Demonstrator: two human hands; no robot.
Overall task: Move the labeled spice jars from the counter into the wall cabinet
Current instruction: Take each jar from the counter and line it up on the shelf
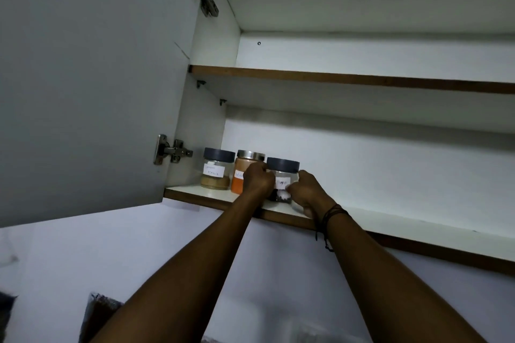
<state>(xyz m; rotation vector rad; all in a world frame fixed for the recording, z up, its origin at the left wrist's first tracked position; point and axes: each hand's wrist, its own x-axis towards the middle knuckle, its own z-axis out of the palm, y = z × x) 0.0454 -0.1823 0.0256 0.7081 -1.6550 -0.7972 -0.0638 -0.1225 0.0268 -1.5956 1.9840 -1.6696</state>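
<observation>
Three labeled spice jars stand in a row on the wall cabinet's bottom shelf (200, 194). At the far left is a dark-lidded jar of tan powder (218, 172). Beside it stands a metal-lidded jar of orange powder (242, 172). The third, a dark-lidded jar with a white label and dark contents (282, 175), sits to the right. My left hand (257, 179) grips that third jar on its left side. My right hand (308, 191) grips it on the right, with a cord bracelet at the wrist. Both hands hide the jar's lower half.
The cabinet door (89, 86) hangs open on the left with two metal hinges. An upper shelf (348, 78) crosses above the jars. To the right of the jars the bottom shelf stretches on white. A pale wall lies below the cabinet.
</observation>
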